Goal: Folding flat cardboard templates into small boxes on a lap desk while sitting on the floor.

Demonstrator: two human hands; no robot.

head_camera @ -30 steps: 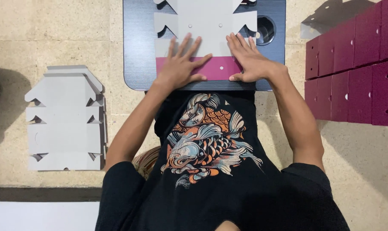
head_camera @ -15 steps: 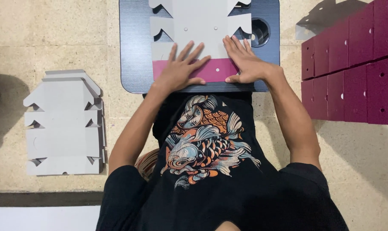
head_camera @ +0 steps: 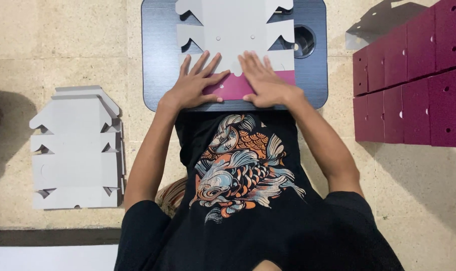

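Looking down through the head view, I see both hands laid flat, fingers spread, on a die-cut grey cardboard blank (head_camera: 235,37) that rests on a dark, ridged worktop (head_camera: 160,60) directly ahead of my chest. The left hand (head_camera: 194,86) presses the blank's near left part; the right hand (head_camera: 264,83) presses its near right part; neither pinches anything. The thumbs point toward one another but stay apart. A magenta flap (head_camera: 234,88) at the blank's near edge shows between and under the palms, its long axis running left to right, across my forearms. The blank itself extends away from me, notched tabs on both sides. Both hands sit about equally near the flap, one on each end. A round recess (head_camera: 303,41) in the worktop lies beyond the right hand. On the floor to my left lies a stack of flat grey blanks (head_camera: 77,150), well apart; to my right stand rows of magenta boxes (head_camera: 414,85), also well apart.
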